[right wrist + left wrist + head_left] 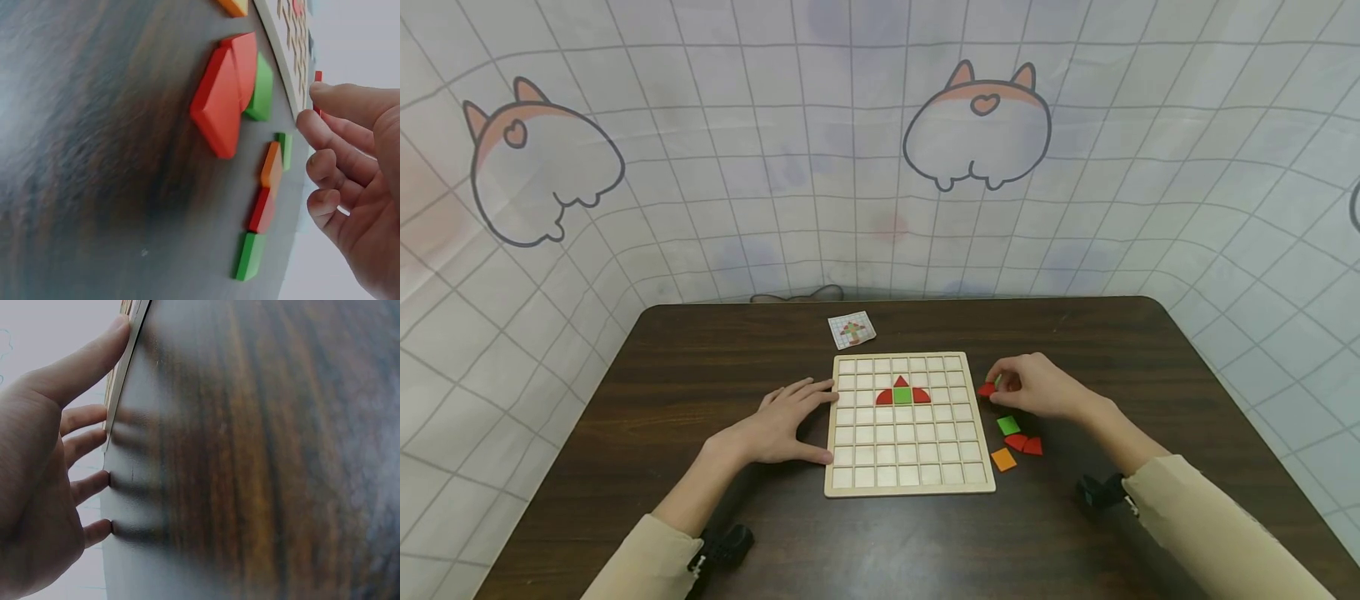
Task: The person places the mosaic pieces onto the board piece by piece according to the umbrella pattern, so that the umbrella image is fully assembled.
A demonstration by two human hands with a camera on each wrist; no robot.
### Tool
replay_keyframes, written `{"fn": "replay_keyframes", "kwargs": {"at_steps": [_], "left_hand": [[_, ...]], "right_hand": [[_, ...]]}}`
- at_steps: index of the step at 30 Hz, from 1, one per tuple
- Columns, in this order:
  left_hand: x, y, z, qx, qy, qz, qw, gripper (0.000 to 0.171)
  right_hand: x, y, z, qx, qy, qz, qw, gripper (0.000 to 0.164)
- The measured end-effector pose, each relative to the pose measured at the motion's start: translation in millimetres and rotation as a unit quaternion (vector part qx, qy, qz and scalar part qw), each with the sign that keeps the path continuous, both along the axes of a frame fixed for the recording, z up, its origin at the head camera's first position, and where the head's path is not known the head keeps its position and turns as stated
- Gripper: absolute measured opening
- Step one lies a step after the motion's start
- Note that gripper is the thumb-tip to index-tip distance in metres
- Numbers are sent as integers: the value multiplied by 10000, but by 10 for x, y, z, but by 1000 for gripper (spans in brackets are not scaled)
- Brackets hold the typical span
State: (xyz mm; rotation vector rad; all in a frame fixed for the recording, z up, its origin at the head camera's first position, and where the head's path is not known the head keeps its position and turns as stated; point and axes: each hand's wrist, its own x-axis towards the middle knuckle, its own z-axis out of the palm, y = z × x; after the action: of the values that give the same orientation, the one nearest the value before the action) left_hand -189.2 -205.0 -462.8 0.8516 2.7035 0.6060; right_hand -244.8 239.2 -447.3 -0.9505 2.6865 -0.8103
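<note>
1. Landmark: the pale grid board [925,492], lying flat on the dark wood-grain counter [737,333].
2. Left hand [778,425]: at the board's left edge, spread wide, thumb well apart from the fingers; thumb tip and at least two fingertips touch that edge.
3. Right hand [1033,387]: just beyond the board's right edge, narrow, pinching a red piece [986,389] between thumb and forefinger. Exact outline of this piece partly hidden by the fingers.
4. On the board, third row from its far edge: a green square [902,395] in the middle column, flanked by two curved red pieces [885,397]. A red triangle [901,382] sits in the cell directly beyond the square.
5. Near the board's right edge: a green tile [1008,426], two touching red wedges [1033,446] and an orange tile [1003,459].
6. Right wrist view: a further row of green, red and orange blocks [251,256] on the counter, to the right of the board.
7. Beyond the board's far edge, slightly left of its middle: a small card [852,330] printed with a coloured pattern.
</note>
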Motion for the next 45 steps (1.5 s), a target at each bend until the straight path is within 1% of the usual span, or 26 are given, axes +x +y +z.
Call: {"fn": "replay_keyframes", "kwargs": {"at_steps": [4, 12, 22, 28, 33, 45], "left_hand": [[-2, 4, -2, -11, -33, 11, 10000, 92], [-5, 3, -9, -7, -39, 12, 10000, 93], [-13, -1, -33, -7, -1, 16, 10000, 93], [-9, 0, -32, 19, 34, 12, 10000, 93], [2, 2, -9, 18, 26, 29, 10000, 93], [10, 2, -14, 14, -6, 37, 10000, 92]], "right_hand": [[5, -78, 47, -68, 65, 41, 9999, 15], [-6, -260, 72, -184, 266, 252, 9992, 14], [-23, -483, 83, -201, 140, 295, 9993, 19], [-24, -623, 66, -146, 252, 459, 9985, 19], [-24, -722, 15, -243, 193, 621, 9976, 15], [29, -903, -18, -282, 122, 775, 9965, 18]]}}
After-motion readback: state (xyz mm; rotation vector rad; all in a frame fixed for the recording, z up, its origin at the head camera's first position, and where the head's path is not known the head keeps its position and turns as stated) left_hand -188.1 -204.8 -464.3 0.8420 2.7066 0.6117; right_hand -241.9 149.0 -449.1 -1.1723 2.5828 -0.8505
